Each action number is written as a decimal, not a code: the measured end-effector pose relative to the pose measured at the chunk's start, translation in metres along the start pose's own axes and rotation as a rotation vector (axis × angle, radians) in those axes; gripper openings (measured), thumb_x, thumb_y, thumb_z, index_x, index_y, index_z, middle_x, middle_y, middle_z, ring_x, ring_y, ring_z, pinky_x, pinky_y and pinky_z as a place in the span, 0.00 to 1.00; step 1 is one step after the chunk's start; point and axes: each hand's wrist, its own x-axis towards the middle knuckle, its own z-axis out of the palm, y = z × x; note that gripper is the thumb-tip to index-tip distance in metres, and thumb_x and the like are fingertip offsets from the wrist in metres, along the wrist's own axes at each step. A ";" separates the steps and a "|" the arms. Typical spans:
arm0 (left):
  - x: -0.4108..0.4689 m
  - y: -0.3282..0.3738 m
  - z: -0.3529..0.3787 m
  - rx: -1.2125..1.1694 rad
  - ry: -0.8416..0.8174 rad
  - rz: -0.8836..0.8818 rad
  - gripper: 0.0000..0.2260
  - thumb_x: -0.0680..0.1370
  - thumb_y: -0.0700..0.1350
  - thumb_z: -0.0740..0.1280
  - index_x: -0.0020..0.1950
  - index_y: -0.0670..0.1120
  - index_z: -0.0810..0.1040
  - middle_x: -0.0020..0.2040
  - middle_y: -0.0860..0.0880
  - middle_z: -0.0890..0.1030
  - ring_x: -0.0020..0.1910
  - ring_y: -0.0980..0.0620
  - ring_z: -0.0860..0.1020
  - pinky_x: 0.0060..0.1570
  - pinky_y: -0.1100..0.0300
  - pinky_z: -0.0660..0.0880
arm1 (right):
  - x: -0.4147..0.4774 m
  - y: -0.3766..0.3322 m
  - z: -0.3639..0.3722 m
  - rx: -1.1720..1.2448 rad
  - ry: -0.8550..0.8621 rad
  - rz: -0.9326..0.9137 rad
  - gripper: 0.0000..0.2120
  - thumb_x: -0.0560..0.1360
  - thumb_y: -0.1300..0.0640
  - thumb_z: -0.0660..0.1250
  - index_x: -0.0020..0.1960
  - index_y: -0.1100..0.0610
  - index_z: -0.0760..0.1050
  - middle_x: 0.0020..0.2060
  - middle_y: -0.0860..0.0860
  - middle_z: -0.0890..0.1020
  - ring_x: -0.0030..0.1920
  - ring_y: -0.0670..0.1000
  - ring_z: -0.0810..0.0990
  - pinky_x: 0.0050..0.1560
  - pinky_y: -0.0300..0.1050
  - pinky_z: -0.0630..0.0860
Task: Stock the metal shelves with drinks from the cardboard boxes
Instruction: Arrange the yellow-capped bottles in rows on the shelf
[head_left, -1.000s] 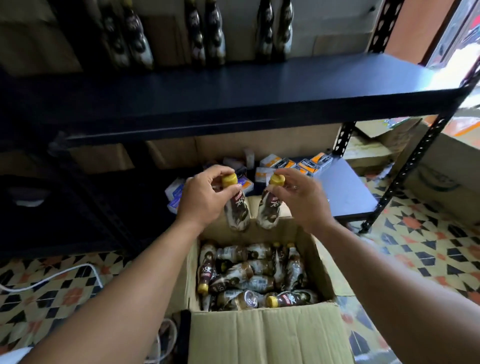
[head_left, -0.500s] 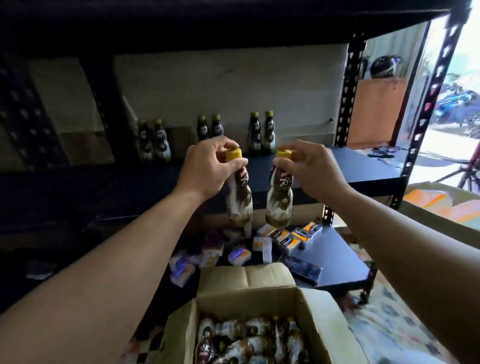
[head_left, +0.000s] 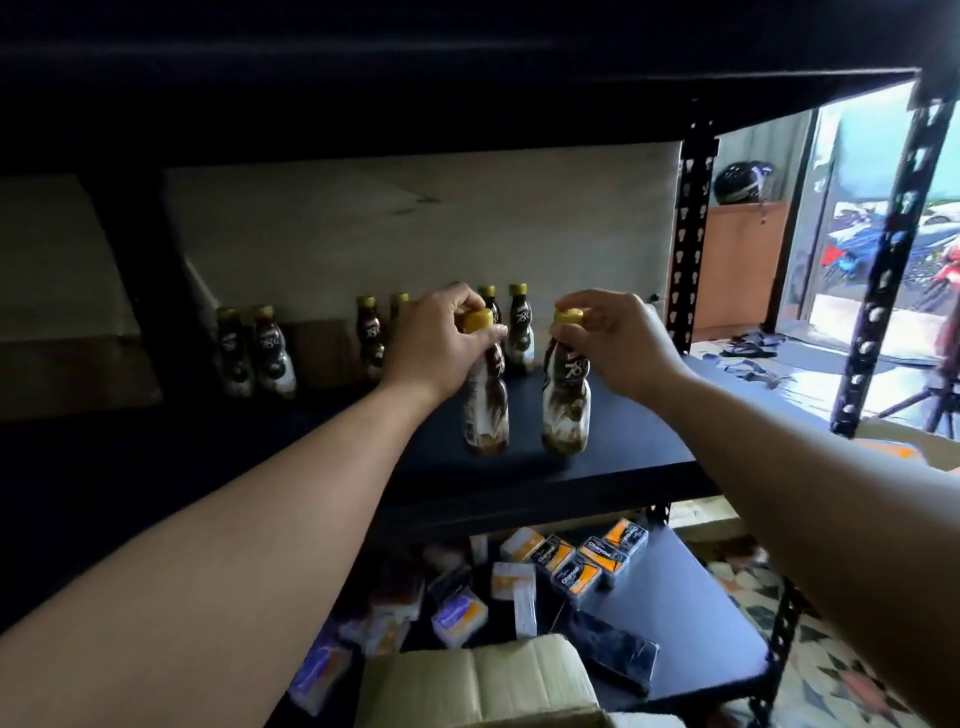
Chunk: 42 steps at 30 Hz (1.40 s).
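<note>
Two hands are each pinching a yellow cap: the left hand (head_left: 436, 345) is gripping the left bottle (head_left: 485, 410), the right hand (head_left: 618, 348) the right bottle (head_left: 566, 410), both upright near the front of the black metal shelf (head_left: 623, 457). Other bottles (head_left: 270, 353) are lining that shelf's back.

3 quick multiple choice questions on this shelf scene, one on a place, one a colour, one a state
1. Where do the orange-labelled packs lie? A. lower shelf B. floor C. windowsill
2. The left hand holds the left bottle, the right hand the right bottle. Cap colour? A. red B. yellow C. white
3. How are those bottles held? A. lying flat B. upside down C. upright, gripped at the cap
Answers: 1 A, they sit on the shelf beneath. 2 B, both caps show yellow. 3 C, caps point up under curled fingers.
</note>
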 end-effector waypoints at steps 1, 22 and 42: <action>0.005 -0.008 0.009 -0.005 -0.011 -0.014 0.12 0.72 0.52 0.78 0.49 0.48 0.81 0.44 0.53 0.82 0.43 0.53 0.80 0.47 0.54 0.80 | 0.005 0.008 0.002 -0.007 -0.001 0.008 0.12 0.74 0.56 0.78 0.56 0.45 0.84 0.42 0.44 0.87 0.43 0.43 0.86 0.52 0.45 0.83; -0.034 -0.079 0.099 -0.238 -0.100 -0.097 0.39 0.77 0.61 0.68 0.81 0.65 0.49 0.69 0.53 0.77 0.65 0.57 0.74 0.64 0.57 0.73 | -0.010 0.099 0.052 0.096 -0.095 0.017 0.40 0.77 0.49 0.74 0.77 0.27 0.53 0.51 0.36 0.85 0.48 0.41 0.85 0.56 0.45 0.79; -0.038 -0.082 0.103 -0.191 -0.124 -0.055 0.45 0.74 0.53 0.76 0.82 0.61 0.49 0.70 0.52 0.76 0.65 0.56 0.77 0.63 0.60 0.73 | -0.010 0.104 0.053 0.055 -0.142 0.093 0.47 0.71 0.48 0.79 0.79 0.32 0.53 0.52 0.45 0.84 0.51 0.45 0.85 0.60 0.57 0.81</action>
